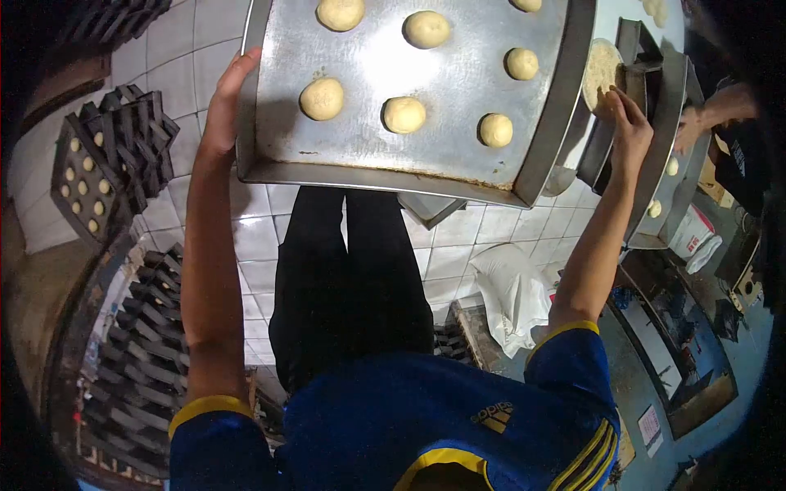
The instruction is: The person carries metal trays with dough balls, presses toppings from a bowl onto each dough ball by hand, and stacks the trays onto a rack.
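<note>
Largest in view is the wide metal tray (278,143), held out in front of us between our hands. Our left hand (228,102) grips its left side, fingers curled at the rim. Our right hand (629,127) is beyond its right wall, fingers bent towards other metal rims; we cannot tell whether it is gripping anything.

Nearer our body than the left hand and further left is a big stack of dark trays (139,360). Left of that hand, a smaller dark stack (143,139) has a tray of dough balls (84,196) leaning against it. Just right of our right hand is another long tray (673,196) with pale balls in it, and a co-worker's hand (690,128) is over it.

Closer to us than our right hand, on the left side of that forearm, we see a white sack (509,295). Beside our right fingertips is a round pale thing (600,72). Smallest are the dough balls (404,114) on the wide tray: seven show, spaced apart, some cut off by the top of the view.
</note>
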The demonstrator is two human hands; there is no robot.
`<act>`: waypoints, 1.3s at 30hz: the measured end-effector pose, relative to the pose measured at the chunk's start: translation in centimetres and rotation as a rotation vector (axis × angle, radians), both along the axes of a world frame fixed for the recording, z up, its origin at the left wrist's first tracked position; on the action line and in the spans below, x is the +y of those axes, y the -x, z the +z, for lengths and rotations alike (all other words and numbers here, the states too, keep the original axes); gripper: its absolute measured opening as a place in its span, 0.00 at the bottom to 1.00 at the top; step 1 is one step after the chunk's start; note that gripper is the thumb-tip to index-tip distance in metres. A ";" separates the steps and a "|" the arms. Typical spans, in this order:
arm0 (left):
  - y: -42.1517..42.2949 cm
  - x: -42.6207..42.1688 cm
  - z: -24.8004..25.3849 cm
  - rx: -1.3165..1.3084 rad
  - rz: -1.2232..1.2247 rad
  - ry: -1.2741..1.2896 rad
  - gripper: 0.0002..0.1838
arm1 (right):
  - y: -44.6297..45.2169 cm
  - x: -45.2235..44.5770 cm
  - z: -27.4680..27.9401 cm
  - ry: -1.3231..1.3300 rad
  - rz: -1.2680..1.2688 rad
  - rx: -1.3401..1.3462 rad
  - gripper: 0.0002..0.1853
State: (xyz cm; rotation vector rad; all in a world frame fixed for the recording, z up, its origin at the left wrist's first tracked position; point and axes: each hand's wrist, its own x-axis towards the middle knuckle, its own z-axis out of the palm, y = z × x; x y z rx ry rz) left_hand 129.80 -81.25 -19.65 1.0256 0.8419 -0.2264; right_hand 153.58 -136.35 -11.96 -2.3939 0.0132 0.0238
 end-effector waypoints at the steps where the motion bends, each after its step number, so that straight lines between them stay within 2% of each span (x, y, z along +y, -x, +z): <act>1: 0.2 0.1 -0.2 -0.003 0.001 0.004 0.28 | 0.5 -0.1 0.9 -0.030 -0.081 0.057 0.21; 2: 0.3 0.1 -0.1 -0.028 0.001 0.005 0.27 | 1.2 0.0 1.2 -0.027 -0.080 0.055 0.21; 4: 0.4 0.0 -0.2 -0.056 0.002 0.008 0.27 | 2.2 0.0 1.5 -0.460 -0.129 0.222 0.21; 6: 0.2 -0.1 0.4 -0.034 0.012 -0.007 0.26 | 5.2 3.6 2.2 -0.368 -0.085 0.303 0.22; 8: 0.2 -0.8 1.4 -0.044 0.028 -0.021 0.26 | 8.8 8.3 2.8 -0.267 0.069 0.394 0.16; 9: 0.2 -1.2 1.8 -0.054 0.045 -0.042 0.26 | 10.6 10.5 2.5 -0.338 0.134 0.499 0.14; 10: 0.1 -1.4 2.1 -0.055 0.045 -0.039 0.26 | 12.1 13.2 2.8 -0.241 0.270 0.488 0.13; 11: 0.0 -1.5 2.3 -0.042 0.059 -0.045 0.27 | 13.5 14.8 2.0 -0.306 0.346 0.513 0.11; 12: -0.1 -1.6 2.5 -0.028 0.073 -0.053 0.27 | 14.6 16.6 1.5 -0.362 0.430 0.461 0.10; 14: 0.3 -1.6 2.9 -0.039 0.035 -0.069 0.28 | 15.5 19.4 1.1 -0.208 0.589 0.263 0.09; 16: 0.2 -1.7 2.9 -0.054 -0.006 -0.078 0.28 | 15.4 20.3 -0.4 -0.030 0.848 -0.104 0.16; 17: 0.1 -1.5 2.7 -0.019 0.025 -0.053 0.29 | 15.3 20.5 -1.1 -0.024 0.848 -0.101 0.16; 19: 0.3 -1.0 1.4 0.018 0.058 -0.022 0.30 | 15.3 20.6 -2.5 0.148 0.991 -0.335 0.18; 22: 0.7 -0.8 -0.3 -0.057 0.102 -0.010 0.31 | 15.1 20.5 -3.3 0.255 1.081 -0.414 0.22; 25: 0.1 -1.3 1.5 -0.032 0.053 -0.047 0.31 | 15.3 20.4 -3.2 0.350 1.127 -0.411 0.26; 27: -0.2 -1.0 1.3 0.077 0.072 -0.034 0.30 | 15.5 20.2 -3.3 0.383 1.139 -0.397 0.28; 31: 0.0 -0.8 0.5 0.001 0.076 -0.115 0.30 | 15.6 19.7 -4.2 0.345 1.170 -0.382 0.29; 33: -0.5 -1.4 2.1 0.142 0.114 -0.004 0.30 | 15.0 19.0 -3.6 0.365 1.193 -0.369 0.29; 35: -0.5 -2.0 3.1 0.112 0.098 -0.012 0.29 | 14.1 18.8 -2.6 0.222 1.249 -0.143 0.30; 38: -0.5 -1.5 2.5 0.079 0.096 0.006 0.29 | 13.7 19.2 -2.3 0.113 1.172 -0.222 0.31; 39: -0.4 -1.4 2.1 0.078 0.099 0.021 0.29 | 13.7 19.4 -2.2 0.166 1.237 -0.161 0.35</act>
